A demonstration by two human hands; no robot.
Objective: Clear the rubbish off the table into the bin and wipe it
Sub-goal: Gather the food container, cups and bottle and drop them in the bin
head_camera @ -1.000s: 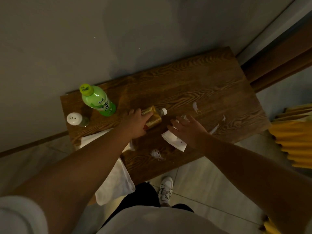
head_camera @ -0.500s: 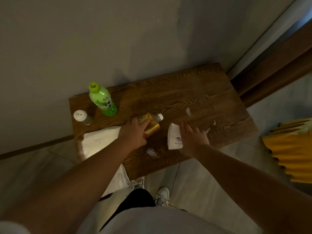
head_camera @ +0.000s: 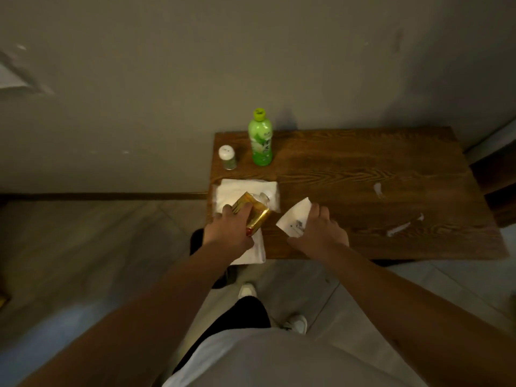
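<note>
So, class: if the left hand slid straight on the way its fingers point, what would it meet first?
The left hand, gripping the gold-labelled bottle, points up and right toward the wall. Probably only bare brown wooden table; the green bottle looks just left of that line, though depth is unclear.

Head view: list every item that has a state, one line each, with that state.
Amber plastic bottle with gold label: tilted, in left hand grip.
White paper cup: tipped, in right hand grip.
Green plastic bottle: upright, capped.
White-capped shaker: upright.
White cloth: draped over edge of wooden table.
White paper scraps: lying on table.
</note>
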